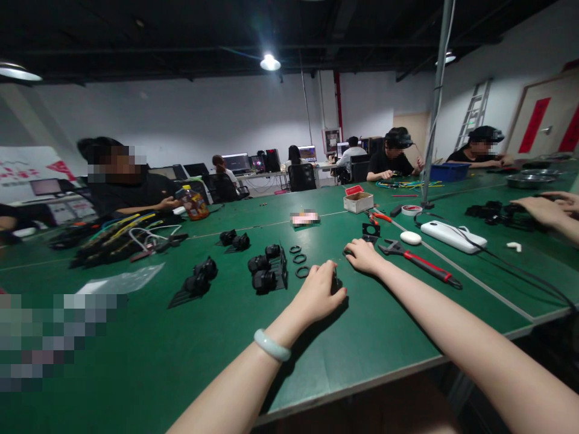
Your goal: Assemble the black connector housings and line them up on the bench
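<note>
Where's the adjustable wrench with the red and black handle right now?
In the head view, the wrench lies on the green table, right of centre, just beyond the right forearm and nearer than the white power strip.

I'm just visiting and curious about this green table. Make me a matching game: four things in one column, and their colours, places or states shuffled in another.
Things
1. Wrench
2. Bangle
3. Small box
4. Black rings

Descriptions
A. Standing open, with red on its raised flap
B. Three in a line on the table
C. Red and black on its handle
D. Around the wrist of the left hand

Right pairs: 1-C, 2-D, 3-A, 4-B
</note>
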A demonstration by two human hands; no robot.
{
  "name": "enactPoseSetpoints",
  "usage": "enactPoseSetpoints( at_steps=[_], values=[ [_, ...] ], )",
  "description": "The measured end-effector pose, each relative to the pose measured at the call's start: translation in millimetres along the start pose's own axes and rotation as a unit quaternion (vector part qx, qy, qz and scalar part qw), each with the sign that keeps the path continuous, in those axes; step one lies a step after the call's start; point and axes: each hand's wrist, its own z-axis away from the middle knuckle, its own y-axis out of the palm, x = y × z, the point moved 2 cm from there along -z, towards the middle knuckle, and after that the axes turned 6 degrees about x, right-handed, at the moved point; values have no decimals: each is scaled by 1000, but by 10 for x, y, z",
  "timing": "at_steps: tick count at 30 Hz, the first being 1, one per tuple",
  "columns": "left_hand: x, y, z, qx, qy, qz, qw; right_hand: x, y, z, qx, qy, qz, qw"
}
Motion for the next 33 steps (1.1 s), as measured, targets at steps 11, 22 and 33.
enactPoseSetpoints(
  at_steps=[11, 22, 33],
  values=[
    [68, -24, 26, 32, 13, 91, 995, -10, -114, 95, -17, -51, -44, 998],
    [224, -29, -10, 49, -4, 152, 987, 99, -321, 215, 12, -87, -60, 994],
    [280, -53, -21, 3, 32, 93, 995, 326, -433, 305, 167, -161, -151, 961]
  ],
)
